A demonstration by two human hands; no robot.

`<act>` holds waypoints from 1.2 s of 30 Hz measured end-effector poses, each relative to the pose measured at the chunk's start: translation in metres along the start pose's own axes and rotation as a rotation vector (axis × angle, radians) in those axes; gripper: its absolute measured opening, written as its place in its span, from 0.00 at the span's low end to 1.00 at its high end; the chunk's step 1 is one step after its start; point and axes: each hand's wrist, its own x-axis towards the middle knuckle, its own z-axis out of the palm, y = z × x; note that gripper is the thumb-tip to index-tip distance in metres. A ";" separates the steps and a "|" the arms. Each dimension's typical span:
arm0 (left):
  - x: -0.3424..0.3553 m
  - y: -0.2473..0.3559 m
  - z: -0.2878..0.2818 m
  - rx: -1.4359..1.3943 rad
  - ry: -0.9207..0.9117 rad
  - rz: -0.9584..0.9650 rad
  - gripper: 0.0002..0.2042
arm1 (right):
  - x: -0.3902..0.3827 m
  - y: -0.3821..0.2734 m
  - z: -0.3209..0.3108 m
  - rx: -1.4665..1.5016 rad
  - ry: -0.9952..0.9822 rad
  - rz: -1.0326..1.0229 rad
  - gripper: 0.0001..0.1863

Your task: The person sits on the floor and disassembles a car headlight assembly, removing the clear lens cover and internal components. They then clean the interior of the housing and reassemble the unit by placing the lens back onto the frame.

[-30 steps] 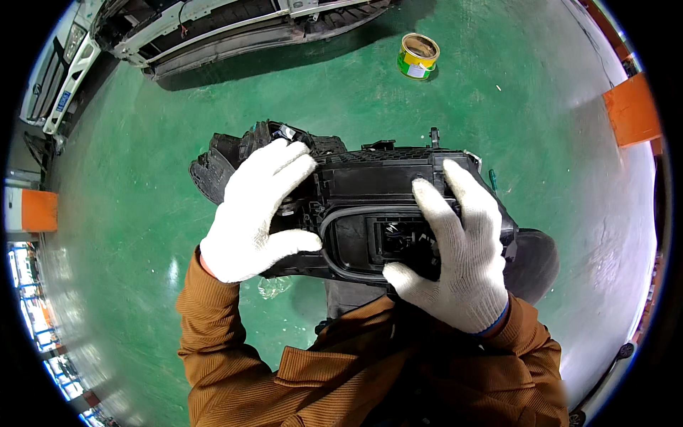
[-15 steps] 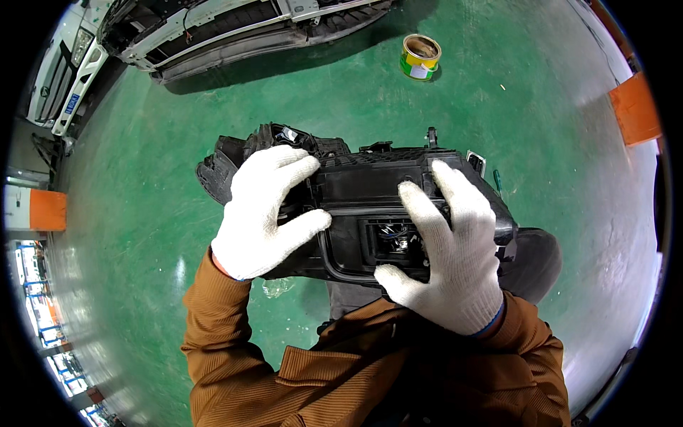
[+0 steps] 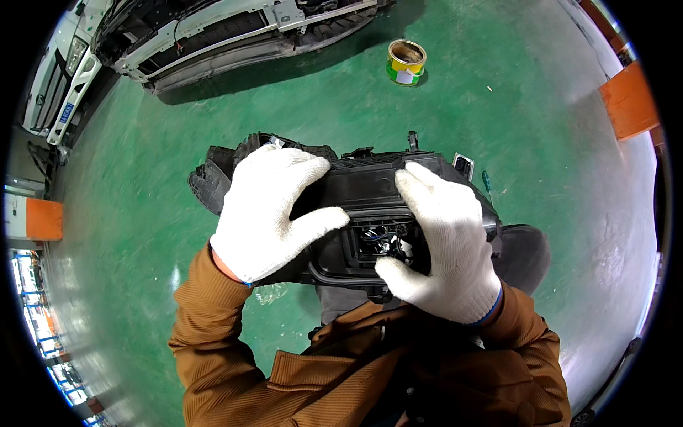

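A black plastic car headlight housing (image 3: 348,186) lies across my lap, its back side facing up. A rectangular opening (image 3: 384,240) in it shows wires and shiny parts inside. My left hand (image 3: 274,213), in a white knit glove, grips the housing's left part, fingers over the far side and thumb reaching to the opening's upper left corner. At the right, my right hand (image 3: 455,242), gloved the same way, has its fingertips on the housing's far upper face. Its thumb presses by the opening's lower edge. The housing's left middle is hidden under my left hand.
On the green floor stands a yellow-green open tin (image 3: 406,64). A vehicle's stripped front end (image 3: 249,53) is at the far left, beside a white vehicle (image 3: 60,85). A teal-handled tool (image 3: 486,183) lies beyond the housing's right end. Orange blocks (image 3: 629,101) stand at the sides.
The whole scene has shifted slightly left in view. My left hand has slid rightward over the housing, its thumb now at the opening. My right hand's fingers have drawn closer together.
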 end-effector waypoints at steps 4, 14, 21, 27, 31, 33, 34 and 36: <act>0.015 0.010 0.000 0.035 -0.033 0.029 0.31 | -0.007 0.012 0.001 0.099 0.020 -0.017 0.48; 0.002 0.008 0.000 0.025 -0.024 -0.043 0.28 | -0.006 0.016 0.004 0.121 0.015 0.021 0.49; -0.021 -0.004 -0.007 0.108 0.010 -0.099 0.27 | -0.004 0.012 0.004 0.051 0.015 0.022 0.47; -0.044 0.001 -0.002 0.132 0.056 -0.186 0.30 | -0.002 0.011 0.010 0.083 0.091 -0.058 0.44; -0.054 0.012 0.011 0.171 0.103 -0.283 0.35 | -0.004 0.014 0.015 0.051 0.102 -0.054 0.44; -0.060 0.016 0.016 0.153 0.119 -0.333 0.36 | -0.003 0.014 0.015 0.056 0.102 -0.046 0.44; -0.063 0.018 0.017 0.148 0.118 -0.360 0.37 | -0.003 0.013 0.016 0.059 0.105 -0.049 0.44; -0.073 0.016 0.022 0.078 0.133 -0.353 0.38 | -0.002 0.012 0.017 0.051 0.117 -0.046 0.44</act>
